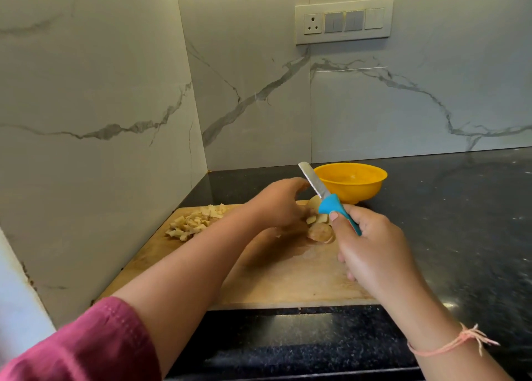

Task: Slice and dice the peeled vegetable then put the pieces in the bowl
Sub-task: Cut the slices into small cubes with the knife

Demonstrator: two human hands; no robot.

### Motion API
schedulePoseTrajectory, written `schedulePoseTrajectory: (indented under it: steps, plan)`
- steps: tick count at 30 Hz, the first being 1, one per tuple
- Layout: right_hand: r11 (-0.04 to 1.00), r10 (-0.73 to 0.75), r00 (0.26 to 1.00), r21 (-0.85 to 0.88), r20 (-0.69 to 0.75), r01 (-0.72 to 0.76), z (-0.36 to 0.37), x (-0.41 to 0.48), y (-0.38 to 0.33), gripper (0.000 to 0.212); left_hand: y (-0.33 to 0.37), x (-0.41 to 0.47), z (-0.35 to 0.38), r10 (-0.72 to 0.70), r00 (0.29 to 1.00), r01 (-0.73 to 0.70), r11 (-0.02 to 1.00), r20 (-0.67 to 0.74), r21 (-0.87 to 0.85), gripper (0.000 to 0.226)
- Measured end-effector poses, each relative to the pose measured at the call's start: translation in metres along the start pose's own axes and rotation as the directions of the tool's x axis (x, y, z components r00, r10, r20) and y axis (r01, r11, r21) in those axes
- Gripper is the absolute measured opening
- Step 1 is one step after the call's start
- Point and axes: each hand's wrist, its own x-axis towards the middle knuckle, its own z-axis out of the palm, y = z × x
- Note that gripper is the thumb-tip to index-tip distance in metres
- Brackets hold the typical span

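At ten o'clock on the board (288, 280) lay the dice (195, 222), pale and cut small, heaped close to the far-left edge; a careless sweep could have pushed some off against the wall. The left hand (276, 205) arched over the uncut vegetable (321, 232) at the board's one o'clock, its fingertips hidden, so whether it pinched anything could not be told. That vegetable was a rounded, tan, moist-looking stub with a few loose bits behind it, likely to roll or slip under a blade. The knife (316, 187) was lifted, tip toward eleven o'clock, just beside the left fingers, which a hasty stroke could nick. The bowl (351, 180) stood off the board at one o'clock, so pieces might drop in transfer. The right hand (371, 254) was wrapped round the handle.
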Motion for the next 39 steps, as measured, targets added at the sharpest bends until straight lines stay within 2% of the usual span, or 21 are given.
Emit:
schedulePoseTrajectory:
  steps: [2,6,13,20,24,26,31,36,39]
  plan:
    - [1.0,-0.005,1.0,-0.021,0.008,0.005,0.001,-0.001,0.001,0.028,0.005,0.003,0.003,0.032,0.999,-0.033,0.999,0.03,0.018,0.055]
    - [0.997,-0.023,1.0,-0.08,0.017,0.025,0.004,-0.002,0.002,0.028,0.003,0.007,0.009,0.03,0.999,-0.029,0.999,-0.023,0.036,0.041]
    - [0.995,-0.013,1.0,-0.094,0.026,0.016,0.004,-0.002,0.002,0.027,-0.005,0.005,0.012,0.017,0.999,-0.022,0.988,-0.039,-0.152,0.052]
    - [0.997,-0.01,1.0,-0.073,0.013,0.011,0.004,-0.002,0.002,0.028,0.003,0.013,0.017,0.009,0.998,-0.015,0.994,-0.056,-0.106,0.049]
    - [0.997,-0.018,1.0,-0.074,0.001,0.018,0.004,-0.002,0.002,0.029,0.002,0.014,0.017,-0.012,0.995,-0.003,0.99,-0.1,-0.141,0.047]
    - [0.997,-0.019,1.0,-0.078,-0.005,0.018,0.004,-0.002,0.002,0.029,-0.001,0.014,0.018,-0.039,0.99,0.015,0.985,-0.139,-0.17,0.046]
    - [0.999,0.0,1.0,-0.047,-0.014,-0.001,0.003,-0.002,0.002,0.03,-0.011,0.017,0.018,-0.144,0.972,0.072,0.935,-0.184,-0.348,0.021]
    - [0.999,0.001,1.0,-0.032,-0.028,-0.002,0.003,-0.002,0.004,0.025,-0.019,0.008,0.007,-0.217,0.967,0.133,0.88,-0.136,-0.456,0.026]
    - [0.999,-0.009,1.0,-0.049,-0.026,0.007,0.004,-0.001,0.005,0.024,-0.027,-0.001,-0.001,-0.268,0.962,0.215,0.873,-0.06,-0.438,0.036]
